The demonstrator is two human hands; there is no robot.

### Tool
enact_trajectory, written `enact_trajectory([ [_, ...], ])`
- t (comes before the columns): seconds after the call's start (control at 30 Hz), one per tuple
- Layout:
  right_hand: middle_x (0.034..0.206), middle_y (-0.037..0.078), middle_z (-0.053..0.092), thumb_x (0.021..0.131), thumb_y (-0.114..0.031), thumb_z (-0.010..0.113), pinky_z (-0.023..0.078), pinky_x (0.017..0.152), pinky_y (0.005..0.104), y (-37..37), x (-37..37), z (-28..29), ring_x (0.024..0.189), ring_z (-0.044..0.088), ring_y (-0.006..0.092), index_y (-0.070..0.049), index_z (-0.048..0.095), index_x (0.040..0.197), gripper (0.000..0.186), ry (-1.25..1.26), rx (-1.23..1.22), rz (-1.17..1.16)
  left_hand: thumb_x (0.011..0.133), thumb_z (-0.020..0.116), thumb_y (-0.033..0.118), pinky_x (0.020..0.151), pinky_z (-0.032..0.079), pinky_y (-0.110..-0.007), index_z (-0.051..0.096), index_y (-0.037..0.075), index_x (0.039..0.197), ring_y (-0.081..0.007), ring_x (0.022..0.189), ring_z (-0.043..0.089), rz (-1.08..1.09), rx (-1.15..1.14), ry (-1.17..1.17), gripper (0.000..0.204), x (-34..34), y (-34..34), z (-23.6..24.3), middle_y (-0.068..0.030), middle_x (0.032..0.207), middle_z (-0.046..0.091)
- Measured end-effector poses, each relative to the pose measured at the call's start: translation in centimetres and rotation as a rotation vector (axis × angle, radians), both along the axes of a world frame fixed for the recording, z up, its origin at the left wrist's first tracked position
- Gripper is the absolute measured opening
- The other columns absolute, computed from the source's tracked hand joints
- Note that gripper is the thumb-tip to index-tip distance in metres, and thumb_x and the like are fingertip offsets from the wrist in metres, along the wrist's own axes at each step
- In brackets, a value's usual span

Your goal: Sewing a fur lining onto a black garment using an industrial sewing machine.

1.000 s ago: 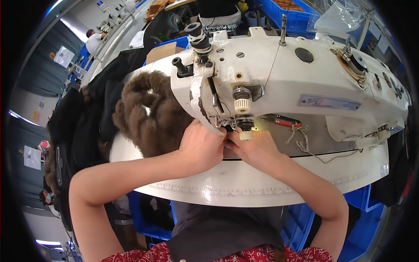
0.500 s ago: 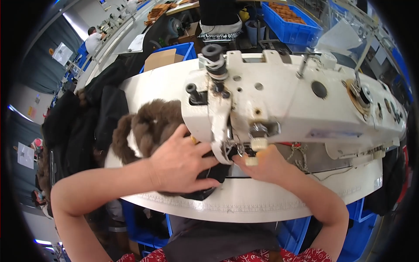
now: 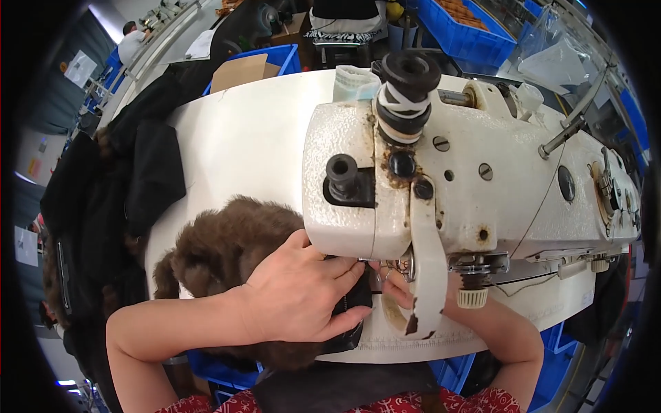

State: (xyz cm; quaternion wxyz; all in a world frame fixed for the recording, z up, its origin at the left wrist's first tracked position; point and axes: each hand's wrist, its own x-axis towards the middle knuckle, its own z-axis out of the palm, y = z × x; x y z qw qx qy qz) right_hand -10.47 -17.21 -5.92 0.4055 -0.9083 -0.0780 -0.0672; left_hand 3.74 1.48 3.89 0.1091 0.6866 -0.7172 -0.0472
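Left hand (image 3: 299, 292), half-spread, presses cloth (image 3: 356, 306) by the desk's (image 3: 234, 138) front edge; right hand (image 3: 396, 283), partly hidden, grip unclear. Fur (image 3: 220, 237) might drag cloth askew.

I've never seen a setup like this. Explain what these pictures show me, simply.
There is no robot here: a person works with two bare hands. Every picture comes from a wide fisheye camera on the person's head, looking down, so straight edges look bent.

The big white machine is a sewing machine, standing on a white table. The left hand lies with its fingers spread over black fabric and a bulky brown fur piece. The right hand is partly hidden behind the machine's front, so I can't tell whether it grips anything. Black garments lie at the table's left side.
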Motion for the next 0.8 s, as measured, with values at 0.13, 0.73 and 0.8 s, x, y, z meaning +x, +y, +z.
enact_trajectory([
  [0.13,0.112,0.006,0.065,0.082,-0.026,0.064,0.055,0.08,0.0373,0.1,-0.7,0.6,0.096,0.066,0.025,-0.015,0.064,0.115,0.035,-0.106,-0.314,-0.018,0.086,0.058,0.04,0.085,0.043,-0.037,0.069,-0.002,0.098,-0.0238,0.099,0.056,0.031,0.097,-0.011,0.045,-0.4,-0.5,0.8,-0.0061,0.099,0.066],
  [0.73,0.091,0.002,0.065,0.074,-0.021,0.069,0.053,0.061,0.0354,0.4,-0.9,0.8,0.074,0.066,0.0213,-0.014,0.066,0.105,0.031,-0.357,-0.368,-0.133,0.084,0.058,0.034,0.083,0.046,-0.041,0.067,-0.001,0.087,-0.0279,0.089,0.06,0.074,0.033,-0.059,0.037,-1.4,-1.4,1.2,-0.0103,0.085,0.064],
  [0.8,0.088,0.003,0.065,0.074,-0.019,0.067,0.053,0.061,0.0357,0.4,0.0,-0.6,0.073,0.065,0.0217,-0.013,0.067,0.104,0.03,-0.341,-0.352,-0.135,0.083,0.059,0.033,0.074,0.049,-0.041,0.067,-0.001,0.085,-0.0306,0.08,0.062,0.126,0.169,0.014,0.035,-0.8,-1.5,1.3,-0.0125,0.08,0.064],
])
